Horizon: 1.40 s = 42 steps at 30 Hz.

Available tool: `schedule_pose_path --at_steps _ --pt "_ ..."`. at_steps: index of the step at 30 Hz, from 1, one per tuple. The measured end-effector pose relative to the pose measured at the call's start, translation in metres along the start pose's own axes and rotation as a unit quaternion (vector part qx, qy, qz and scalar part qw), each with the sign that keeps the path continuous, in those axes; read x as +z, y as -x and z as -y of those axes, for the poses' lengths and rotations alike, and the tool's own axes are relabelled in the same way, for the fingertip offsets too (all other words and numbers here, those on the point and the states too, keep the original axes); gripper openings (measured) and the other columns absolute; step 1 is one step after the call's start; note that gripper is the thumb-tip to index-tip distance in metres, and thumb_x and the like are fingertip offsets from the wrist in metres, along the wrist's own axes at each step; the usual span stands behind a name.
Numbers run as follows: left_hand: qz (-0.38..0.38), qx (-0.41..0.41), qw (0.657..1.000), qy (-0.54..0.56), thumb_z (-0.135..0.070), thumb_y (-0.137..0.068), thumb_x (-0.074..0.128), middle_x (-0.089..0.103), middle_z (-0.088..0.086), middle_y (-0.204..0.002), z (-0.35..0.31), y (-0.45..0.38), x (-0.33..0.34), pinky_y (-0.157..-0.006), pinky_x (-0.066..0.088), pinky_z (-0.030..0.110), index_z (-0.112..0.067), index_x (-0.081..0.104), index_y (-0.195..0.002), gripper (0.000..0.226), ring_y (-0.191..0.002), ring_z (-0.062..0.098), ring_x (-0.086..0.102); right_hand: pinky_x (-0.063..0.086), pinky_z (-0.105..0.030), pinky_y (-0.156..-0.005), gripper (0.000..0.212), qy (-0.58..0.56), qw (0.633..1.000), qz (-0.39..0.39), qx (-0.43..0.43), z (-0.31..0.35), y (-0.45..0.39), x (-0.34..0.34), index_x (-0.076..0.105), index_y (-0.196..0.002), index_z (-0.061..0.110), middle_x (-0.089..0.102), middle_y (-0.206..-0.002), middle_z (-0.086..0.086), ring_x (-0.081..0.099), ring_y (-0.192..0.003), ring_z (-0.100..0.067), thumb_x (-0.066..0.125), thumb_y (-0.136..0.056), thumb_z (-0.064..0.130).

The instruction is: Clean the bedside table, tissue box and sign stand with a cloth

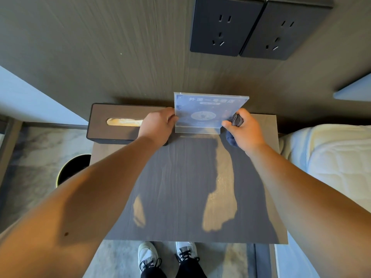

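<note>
Both hands reach to the far edge of the worktop (180, 187), a dark wood-grain bedside table, and between them stands the clear acrylic sign stand (208, 113). It holds a blue printed card and sits upright on its base, close to the wall panel behind. The left hand (158, 125) grips the sign's left edge, fingers curled around it. The right hand (245, 127) is closed on a dark grey cloth (236, 120), bunched in the palm and pressed against the sign's lower right corner; a fold of the cloth hangs below the hand, near the tabletop.

Just left of the left hand lies the tissue box (116, 123), dark brown, long side along the wall, with a pale tissue showing in its top slot. The left wrist overlaps the box's right end.

On the wall above, two black power sockets (259, 27) sit side by side. To the right of the worktop is a bed (331, 157) with white quilted bedding. At near left on the floor stands a round black bin (74, 169). The person's white shoes (166, 255) show below the table's near edge.
</note>
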<state>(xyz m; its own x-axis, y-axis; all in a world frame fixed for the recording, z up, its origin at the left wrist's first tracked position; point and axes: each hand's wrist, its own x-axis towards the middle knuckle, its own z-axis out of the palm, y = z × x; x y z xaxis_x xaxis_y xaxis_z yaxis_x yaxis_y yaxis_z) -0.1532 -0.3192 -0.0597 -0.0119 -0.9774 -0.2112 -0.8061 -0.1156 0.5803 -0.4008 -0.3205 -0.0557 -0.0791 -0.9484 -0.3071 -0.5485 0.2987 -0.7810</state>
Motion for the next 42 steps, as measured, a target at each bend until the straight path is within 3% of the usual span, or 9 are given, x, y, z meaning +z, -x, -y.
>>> schedule_pose_path --at_steps 7,12,16,18,22,25,31,38,42 --pt "-0.008 0.01 0.999 0.032 -0.033 -0.095 0.057 0.065 0.0 -0.126 0.008 0.013 -0.006 -0.093 0.051 0.038 -0.025 0.053 -0.135 0.041 -0.113 0.022 0.06 0.055 -0.034 -0.077 0.022 0.012 1.0 -0.019 0.015 -0.006 0.015 -0.015 0.055 -0.111 0.024 0.061 -0.087 0.012 0.062 -0.083 -0.013 0.066 -0.092 0.027" --pt "-0.061 -0.001 0.998 -0.031 -0.028 -0.098 0.046 0.062 0.01 -0.125 0.015 0.054 -0.005 -0.097 0.043 0.045 -0.016 0.054 -0.13 0.035 -0.118 0.03 0.052 0.048 -0.03 -0.06 0.011 0.022 1.0 -0.007 0.015 -0.026 0.058 -0.026 0.053 -0.101 0.02 0.057 -0.071 0.007 0.056 -0.062 -0.009 0.061 -0.095 0.024" --pt "-0.026 -0.024 0.996 -0.08 -0.024 -0.097 0.042 0.057 0.015 -0.128 0.029 0.101 0.013 -0.101 0.039 0.046 -0.012 0.054 -0.129 0.036 -0.12 0.036 0.05 0.036 -0.028 -0.065 0.016 0.134 0.99 0.045 -0.014 -0.065 0.103 -0.02 0.06 -0.104 0.015 0.059 -0.084 -0.001 0.055 -0.074 -0.018 0.066 -0.09 0.021" --pt "0.02 -0.028 0.993 -0.113 -0.023 -0.094 0.045 0.056 0.016 -0.128 0.04 0.127 0.027 -0.099 0.039 0.046 -0.013 0.057 -0.126 0.035 -0.118 0.038 0.051 0.034 -0.026 -0.068 0.018 0.214 0.97 0.089 -0.066 -0.082 0.125 -0.016 0.063 -0.102 0.014 0.057 -0.089 -0.001 0.053 -0.081 -0.02 0.07 -0.086 0.018" --pt "0.089 -0.036 0.978 -0.185 -0.024 -0.09 0.048 0.052 0.013 -0.133 0.064 0.18 0.053 -0.1 0.038 0.049 -0.011 0.054 -0.125 0.038 -0.121 0.039 0.048 0.049 -0.036 -0.064 0.021 0.381 0.9 0.134 -0.166 -0.111 0.16 -0.008 0.065 -0.096 0.015 0.06 -0.088 -0.01 0.059 -0.081 -0.035 0.073 -0.078 0.02" --pt "0.1 -0.048 0.973 -0.201 -0.027 -0.089 0.055 0.047 0.019 -0.143 0.081 0.209 0.067 -0.106 0.035 0.054 -0.003 0.049 -0.133 0.05 -0.134 0.041 0.041 0.052 -0.04 -0.066 0.029 0.434 0.869 0.144 -0.188 -0.125 0.176 -0.005 0.065 -0.105 0.016 0.06 -0.096 -0.013 0.058 -0.082 -0.037 0.07 -0.08 0.031" --pt "0.128 -0.029 0.96 -0.248 -0.036 -0.095 0.049 0.033 0.022 -0.154 0.091 0.229 0.076 -0.114 0.03 0.055 -0.004 0.041 -0.142 0.057 -0.144 0.042 0.026 0.042 -0.046 -0.09 0.06 0.515 0.826 0.169 -0.157 -0.134 0.194 0.008 0.052 -0.128 0.021 0.053 -0.126 -0.01 0.05 -0.11 -0.035 0.053 -0.084 0.062" --pt "0.194 -0.033 0.953 -0.23 -0.034 -0.098 0.041 0.015 0.015 -0.162 0.085 0.227 0.056 -0.119 0.018 0.048 -0.01 0.026 -0.149 0.059 -0.15 0.034 0.01 0.013 -0.064 -0.111 0.066 0.503 0.838 0.181 -0.108 -0.123 0.204 0.009 0.023 -0.147 0.035 0.03 -0.152 -0.013 0.026 -0.14 -0.038 0.042 -0.09 0.062" --pt "0.203 -0.029 0.951 -0.232 -0.035 -0.099 0.036 0.014 0.014 -0.162 0.084 0.243 0.039 -0.121 0.014 0.048 -0.011 0.026 -0.149 0.057 -0.15 0.035 0.008 0.011 -0.068 -0.111 0.063 0.47 0.866 0.128 -0.114 -0.098 0.228 0.011 0.026 -0.146 0.035 0.027 -0.154 -0.016 0.024 -0.142 -0.04 0.042 -0.091 0.06"
